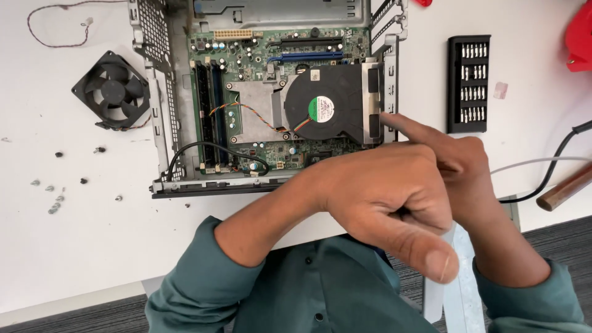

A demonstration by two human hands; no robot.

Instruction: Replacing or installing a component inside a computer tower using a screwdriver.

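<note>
An open desktop computer case (161,117) lies on the white table, its green motherboard (259,55) exposed. A black blower fan (324,102) with a metal heatsink (256,111) sits at the board's middle. My left hand (385,197) reaches across to the right in a fist, thumb toward me, just in front of the case; nothing shows in it. Behind it is my right hand (465,154), its index fingertip touching the blower's right edge. The left hand hides the other right-hand fingers.
A loose black case fan (112,90) and several small screws (55,200) lie to the left. A black tray of screwdriver bits (468,83), a red object (579,37), a black cable (555,163) and a wooden handle (564,188) lie to the right. A pale metal panel (462,290) leans below my hands.
</note>
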